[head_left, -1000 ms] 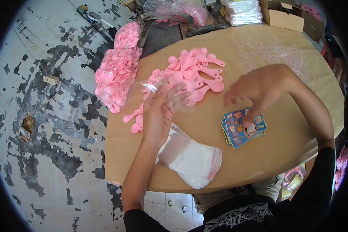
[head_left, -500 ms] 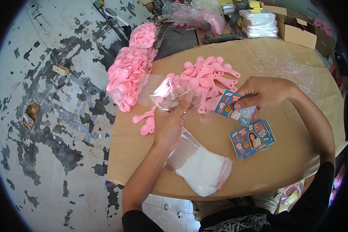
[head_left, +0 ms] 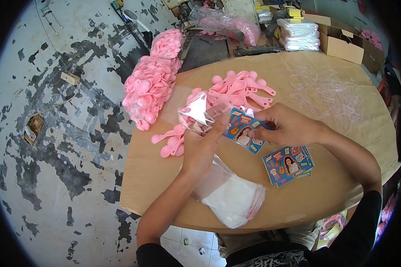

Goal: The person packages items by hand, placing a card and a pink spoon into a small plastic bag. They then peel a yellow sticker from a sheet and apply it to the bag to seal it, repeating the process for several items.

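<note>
My left hand [head_left: 200, 144] is closed on a clear plastic bag [head_left: 196, 109], whose shiny film spreads above the fingers. Pinched in my right hand [head_left: 276, 127] is a blue printed card [head_left: 245, 129], its left end touching the bag near my left thumb. Just below lies a stack of similar cards [head_left: 287, 164] on the brown-covered table [head_left: 325, 191]. Pink spoons [head_left: 236, 86] are heaped beyond my hands, and a few more pink spoons [head_left: 171, 141] lie left of my left hand. A pile of empty clear bags [head_left: 234, 198] rests near the front edge.
Large bags of pink spoons [head_left: 149, 86] stand at the table's left edge. Thin clear strips [head_left: 334, 95] are scattered at the right. Behind are stacked plastic packs [head_left: 298, 34], an open cardboard box [head_left: 343, 44] and pink bubble wrap [head_left: 227, 24].
My right hand has moved left with the card, bringing it against the bag in my left hand. The camera view has shifted slightly.
</note>
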Motion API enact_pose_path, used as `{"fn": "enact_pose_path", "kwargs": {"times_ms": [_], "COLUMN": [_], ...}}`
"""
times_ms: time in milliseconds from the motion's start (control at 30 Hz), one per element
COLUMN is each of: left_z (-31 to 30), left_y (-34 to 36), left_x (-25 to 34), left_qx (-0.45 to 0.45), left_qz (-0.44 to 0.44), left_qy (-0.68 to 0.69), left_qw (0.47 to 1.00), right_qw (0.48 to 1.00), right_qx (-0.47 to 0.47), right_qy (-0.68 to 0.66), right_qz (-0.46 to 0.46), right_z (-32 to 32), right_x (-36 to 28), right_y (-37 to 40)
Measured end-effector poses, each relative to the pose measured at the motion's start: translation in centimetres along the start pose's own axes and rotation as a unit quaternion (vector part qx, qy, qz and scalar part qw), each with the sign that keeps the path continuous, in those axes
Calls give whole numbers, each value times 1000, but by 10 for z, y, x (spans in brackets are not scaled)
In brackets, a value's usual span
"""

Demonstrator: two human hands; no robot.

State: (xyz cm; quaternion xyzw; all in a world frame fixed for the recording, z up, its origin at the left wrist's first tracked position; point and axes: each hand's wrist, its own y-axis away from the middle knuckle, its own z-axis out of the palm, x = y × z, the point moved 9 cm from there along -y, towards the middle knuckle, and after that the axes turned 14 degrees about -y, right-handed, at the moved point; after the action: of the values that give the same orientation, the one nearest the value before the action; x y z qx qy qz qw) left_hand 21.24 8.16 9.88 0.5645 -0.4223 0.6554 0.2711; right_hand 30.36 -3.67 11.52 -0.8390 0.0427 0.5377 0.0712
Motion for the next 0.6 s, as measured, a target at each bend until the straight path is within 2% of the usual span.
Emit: {"fn": "enact_pose_path", "kwargs": {"times_ms": [67, 167, 200, 267, 300, 367, 433, 467, 500, 533, 567, 600], "left_z": [7, 15, 16, 22, 25, 33, 31, 25, 21, 18, 19, 20], "left_y": [4, 6, 7, 10, 11, 14, 14, 8, 4, 5, 5, 4], "left_x": [-8, -7, -7, -11, -13, -1, 2, 0, -2, 7, 8, 9], "left_qx": [-16, -32, -35, -65, -79, -95, -98, -95, -92, -71, -80, -90], "left_qz": [-26, -44, -48, -45, -44, 25, 40, 19, -1, 14, 11, 7], "left_qy": [-20, 10, 30, -23, -49, -52, 24, 100, 176, 104, 117, 131], "left_qw": [999, 998, 998, 997, 995, 994, 994, 990, 980, 992, 990, 987], "right_qw": [998, 996, 991, 974, 977, 983, 970, 962, 965, 966, 965, 969], "right_qx": [14, 47, 59, 83, 80, 71, 116, 138, 137, 136, 136, 123], "right_qy": [-19, -69, -107, -182, -174, -159, -185, -199, -208, -217, -225, -213], "right_qz": [-58, -36, -59, -105, -93, -67, -106, -125, -82, -40, 2, -3], "right_z": [2, 2, 3, 4, 4, 3, 3, 3, 4, 1, 0, 1], "right_x": [-3, -2, -3, 1, 5, 13, 6, 3, 5, 2, 4, 1], "right_y": [0, 0, 0, -3, -4, -4, -6, -6, -6, -3, -2, -3]}}
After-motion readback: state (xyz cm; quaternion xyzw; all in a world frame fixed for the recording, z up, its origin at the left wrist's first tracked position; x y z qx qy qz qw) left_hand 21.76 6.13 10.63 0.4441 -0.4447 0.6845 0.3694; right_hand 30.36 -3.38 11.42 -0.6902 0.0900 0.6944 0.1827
